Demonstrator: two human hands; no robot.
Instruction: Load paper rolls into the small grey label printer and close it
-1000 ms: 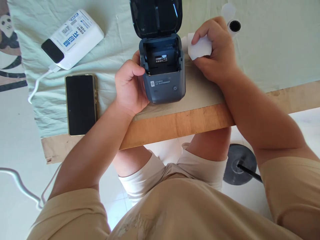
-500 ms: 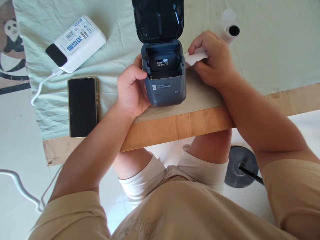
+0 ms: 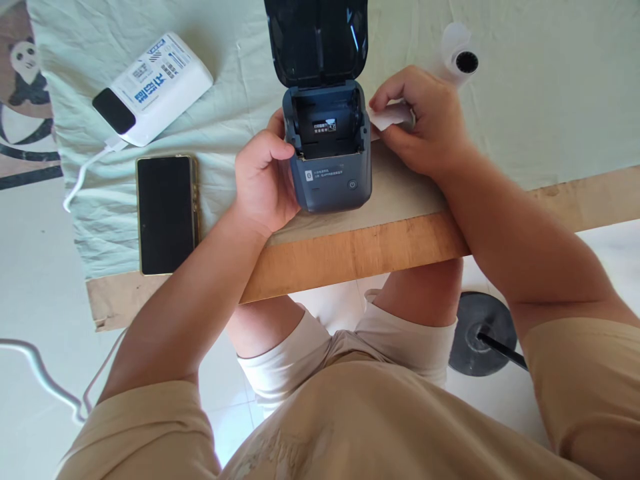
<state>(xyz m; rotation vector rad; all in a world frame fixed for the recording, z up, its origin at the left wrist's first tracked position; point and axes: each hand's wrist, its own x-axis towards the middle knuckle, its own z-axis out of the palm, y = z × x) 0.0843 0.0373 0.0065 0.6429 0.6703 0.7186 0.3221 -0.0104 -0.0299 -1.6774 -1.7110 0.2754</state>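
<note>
A dark blue label printer (image 3: 331,183) stands near the table's front edge, its black lid (image 3: 320,40) swung up. Its inner bay holds no roll, and a small printed sticker shows on the bay's wall. My left hand (image 3: 265,170) grips the printer's left side, thumb on the upper edge. Beside the printer's right side, my right hand (image 3: 425,123) pinches a crumpled white tissue or wipe (image 3: 391,116). Part of that white piece is hidden in the palm. Beyond my right hand lies a white paper roll (image 3: 459,67) with a black core and a loose end.
On the left lie a white power bank (image 3: 165,90) with a white cable (image 3: 80,177) and a black-screened phone (image 3: 167,215). Pale green cloth (image 3: 540,100) covers the table, whose wooden edge (image 3: 350,257) faces me. A round black base (image 3: 483,320) stands on the floor.
The fingers of my right hand have shifted slightly, and the white piece is bunched closer into them. My left hand and the printer stay in place.
</note>
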